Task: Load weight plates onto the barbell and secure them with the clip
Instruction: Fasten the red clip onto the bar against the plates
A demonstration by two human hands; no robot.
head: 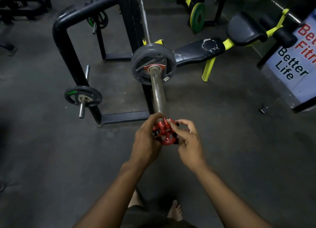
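I see the clip (163,133) at the near end of the barbell sleeve (158,94), between my left hand (147,137) and right hand (189,142). Weight plates (153,65) sit farther along the sleeve. The bench (198,52) lies right of them, the storage rack (71,44) left.

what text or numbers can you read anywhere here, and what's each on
"Better Life", in dark letters, on the white sign board at the right.
"Bet" and "Fitn", in red and cut off by the frame edge, on the same sign board.
Raised digits on the weight plate loaded on the barbell: too blurred to read.
Green label on the plate on the rack peg: unreadable.
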